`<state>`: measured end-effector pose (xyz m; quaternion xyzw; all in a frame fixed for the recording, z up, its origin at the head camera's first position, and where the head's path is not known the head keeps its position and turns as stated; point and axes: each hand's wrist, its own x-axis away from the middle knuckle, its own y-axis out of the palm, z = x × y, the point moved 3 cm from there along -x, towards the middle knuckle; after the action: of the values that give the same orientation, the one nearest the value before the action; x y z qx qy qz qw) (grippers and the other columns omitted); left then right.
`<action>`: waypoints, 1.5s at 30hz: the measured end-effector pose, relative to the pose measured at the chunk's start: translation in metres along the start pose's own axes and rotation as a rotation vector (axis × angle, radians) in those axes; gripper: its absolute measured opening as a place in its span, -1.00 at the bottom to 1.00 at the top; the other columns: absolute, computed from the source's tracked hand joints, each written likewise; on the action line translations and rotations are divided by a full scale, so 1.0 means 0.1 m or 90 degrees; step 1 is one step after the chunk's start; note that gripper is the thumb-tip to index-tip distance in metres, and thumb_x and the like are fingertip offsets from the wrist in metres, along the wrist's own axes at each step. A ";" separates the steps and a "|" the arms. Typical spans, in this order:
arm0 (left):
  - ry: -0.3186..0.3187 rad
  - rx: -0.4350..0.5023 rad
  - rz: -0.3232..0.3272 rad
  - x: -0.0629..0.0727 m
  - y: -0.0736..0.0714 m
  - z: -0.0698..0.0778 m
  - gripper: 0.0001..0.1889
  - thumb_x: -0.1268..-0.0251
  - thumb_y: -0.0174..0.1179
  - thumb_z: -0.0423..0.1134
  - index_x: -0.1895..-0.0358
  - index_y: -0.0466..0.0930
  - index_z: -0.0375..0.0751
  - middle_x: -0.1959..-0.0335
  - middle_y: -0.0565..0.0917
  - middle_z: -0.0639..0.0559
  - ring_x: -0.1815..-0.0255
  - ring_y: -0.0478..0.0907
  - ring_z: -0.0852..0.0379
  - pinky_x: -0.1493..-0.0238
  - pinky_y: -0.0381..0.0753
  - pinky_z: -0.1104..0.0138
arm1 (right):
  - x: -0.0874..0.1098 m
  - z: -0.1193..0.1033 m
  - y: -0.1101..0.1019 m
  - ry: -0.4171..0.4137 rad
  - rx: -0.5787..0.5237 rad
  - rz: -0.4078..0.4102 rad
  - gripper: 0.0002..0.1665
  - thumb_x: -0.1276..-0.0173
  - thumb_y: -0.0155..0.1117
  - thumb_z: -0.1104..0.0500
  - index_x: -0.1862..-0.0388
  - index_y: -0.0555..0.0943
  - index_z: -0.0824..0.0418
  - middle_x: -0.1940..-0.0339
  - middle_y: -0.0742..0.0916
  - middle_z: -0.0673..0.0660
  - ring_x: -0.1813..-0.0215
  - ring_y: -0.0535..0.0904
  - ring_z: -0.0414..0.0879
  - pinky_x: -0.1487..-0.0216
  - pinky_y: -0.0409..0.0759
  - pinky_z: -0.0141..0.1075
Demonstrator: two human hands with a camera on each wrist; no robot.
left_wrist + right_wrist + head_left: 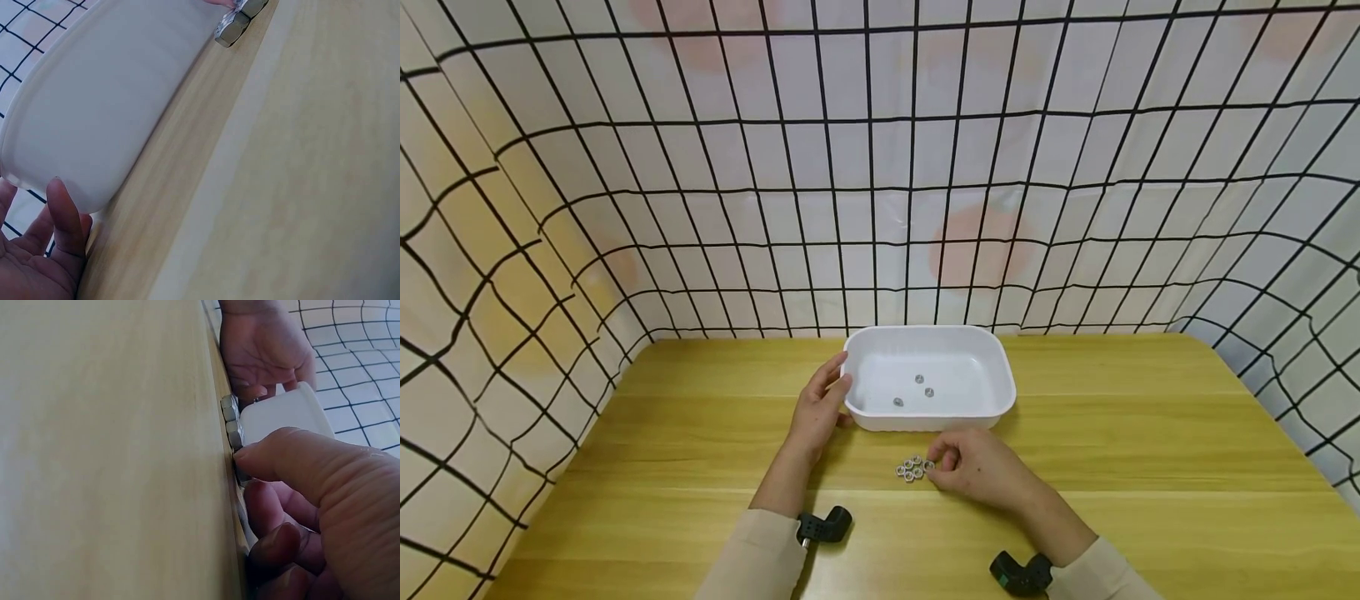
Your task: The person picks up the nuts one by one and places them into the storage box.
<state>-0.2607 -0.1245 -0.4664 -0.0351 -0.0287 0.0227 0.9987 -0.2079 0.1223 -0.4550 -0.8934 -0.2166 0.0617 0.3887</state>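
Note:
A white plastic basin (932, 423) stands on the table with three small metal hex nuts (928, 392) on its floor. My left hand (818, 410) is at the basin's left end, its relaxed fingers resting against the end wall and rim. In front of the basin, several more hex nuts (908, 476) lie in a tight cluster. My right hand (981, 468) reaches to the cluster's right side and pinches one nut (929, 467) between thumb and forefinger. In the right wrist view, the thumb (281, 453) covers most of this nut, low at the table surface.
The wooden table (1150, 417) extends to both sides of the basin. A black wire grid (913, 192) in front of a pale cloth rises along the back and sides. Each wrist wears a black camera mount (825, 525).

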 end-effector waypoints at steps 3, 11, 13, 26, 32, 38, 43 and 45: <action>0.000 0.000 -0.002 0.00 0.00 0.00 -0.50 -0.57 0.10 -0.06 -0.51 0.38 0.17 -0.50 0.39 -0.17 -0.12 0.55 -0.13 0.33 0.62 0.34 | 0.01 -0.01 0.00 0.004 -0.003 -0.005 -0.84 -0.19 0.55 0.08 0.30 0.71 -0.01 0.56 0.63 -0.13 0.48 0.50 -0.24 0.39 0.46 -0.40; 0.003 -0.005 0.000 0.00 0.00 0.00 -0.51 -0.58 0.08 -0.06 -0.50 0.39 0.19 -0.50 0.39 -0.18 -0.13 0.55 -0.15 0.34 0.63 0.36 | 0.00 0.00 0.00 -0.006 0.005 0.006 -0.84 -0.18 0.56 0.07 0.34 0.70 -0.01 0.57 0.61 -0.13 0.48 0.48 -0.25 0.42 0.44 -0.41; 0.005 -0.005 -0.001 -0.01 0.00 0.00 -0.51 -0.58 0.08 -0.06 -0.50 0.38 0.18 -0.50 0.39 -0.19 -0.13 0.55 -0.15 0.34 0.63 0.36 | 0.00 -0.01 0.00 -0.010 0.009 0.008 -0.85 -0.18 0.56 0.08 0.35 0.70 -0.02 0.57 0.61 -0.14 0.48 0.47 -0.26 0.42 0.44 -0.42; -0.009 0.002 0.003 0.00 0.01 0.02 -0.52 -0.56 0.09 -0.07 -0.48 0.40 0.25 -0.49 0.41 -0.12 -0.13 0.55 -0.12 0.32 0.63 0.34 | 0.04 -0.12 -0.08 0.009 -0.035 -0.011 -0.87 -0.22 0.54 0.09 0.31 0.71 -0.01 0.54 0.63 -0.10 0.47 0.50 -0.23 0.44 0.47 -0.42; -0.005 0.000 0.003 0.01 0.01 0.02 -0.52 -0.57 0.09 -0.07 -0.48 0.40 0.23 -0.49 0.41 -0.13 -0.12 0.55 -0.12 0.33 0.64 0.34 | 0.07 -0.17 -0.15 0.014 -0.047 -0.012 -0.87 -0.23 0.53 0.10 0.30 0.70 -0.04 0.52 0.64 -0.08 0.46 0.51 -0.21 0.45 0.50 -0.40; -0.007 -0.002 0.004 0.02 0.01 0.02 -0.52 -0.57 0.08 -0.06 -0.48 0.40 0.23 -0.49 0.41 -0.13 -0.13 0.55 -0.13 0.33 0.64 0.34 | 0.10 -0.22 -0.21 -0.002 -0.072 -0.013 -0.87 -0.26 0.51 0.12 0.25 0.70 0.01 0.50 0.64 -0.06 0.49 0.50 -0.22 0.50 0.50 -0.42; -0.010 -0.001 0.004 0.01 0.01 0.01 -0.53 -0.57 0.09 -0.06 -0.48 0.40 0.26 -0.50 0.40 -0.11 -0.14 0.55 -0.13 0.32 0.64 0.34 | 0.11 -0.25 -0.25 -0.015 -0.070 0.000 -0.89 -0.27 0.49 0.15 0.27 0.70 0.03 0.51 0.64 -0.06 0.49 0.49 -0.23 0.52 0.48 -0.43; -0.010 0.000 0.004 0.01 0.01 0.01 -0.53 -0.57 0.09 -0.06 -0.48 0.40 0.26 -0.51 0.40 -0.11 -0.14 0.55 -0.13 0.32 0.64 0.34 | 0.11 -0.26 -0.27 -0.016 -0.063 0.008 -0.90 -0.27 0.49 0.15 0.28 0.70 0.01 0.52 0.64 -0.08 0.49 0.49 -0.24 0.51 0.47 -0.43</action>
<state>-0.2600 -0.1230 -0.4651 -0.0350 -0.0365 0.0263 0.9984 -0.1996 0.1261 -0.4171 -0.9120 -0.2188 0.0643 0.3409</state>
